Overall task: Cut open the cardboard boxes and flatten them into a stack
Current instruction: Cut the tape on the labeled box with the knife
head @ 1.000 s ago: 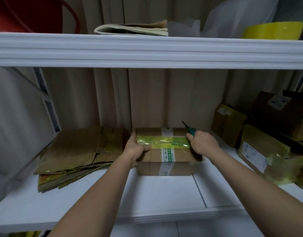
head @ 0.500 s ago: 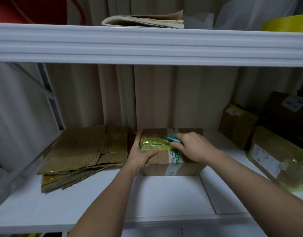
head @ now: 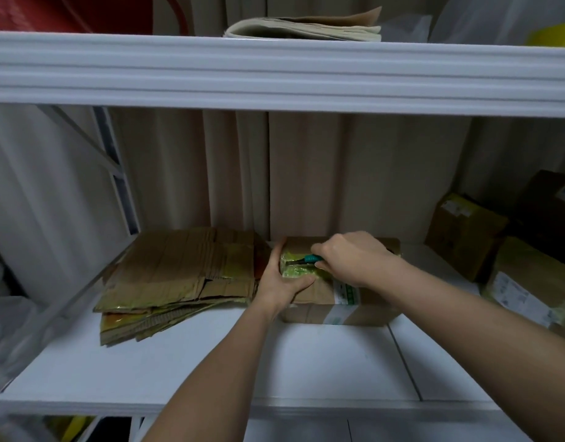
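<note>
From the head camera I see the cardboard box (head: 338, 291) sitting on the white shelf (head: 211, 371), toward its back, with everything else placed around it. My left hand (head: 282, 279) grips the box's left end, thumb curled over the top onto the yellow-green tape (head: 294, 272). My right hand (head: 354, 260) is clamped round a teal-handled cutter (head: 311, 258), whose tip lies in the tape on top of the box near the left end. Just left of the box, touching its side, lies the stack of flattened cardboard (head: 182, 282). Well to the right of the box stand more taped boxes (head: 527, 275).
</note>
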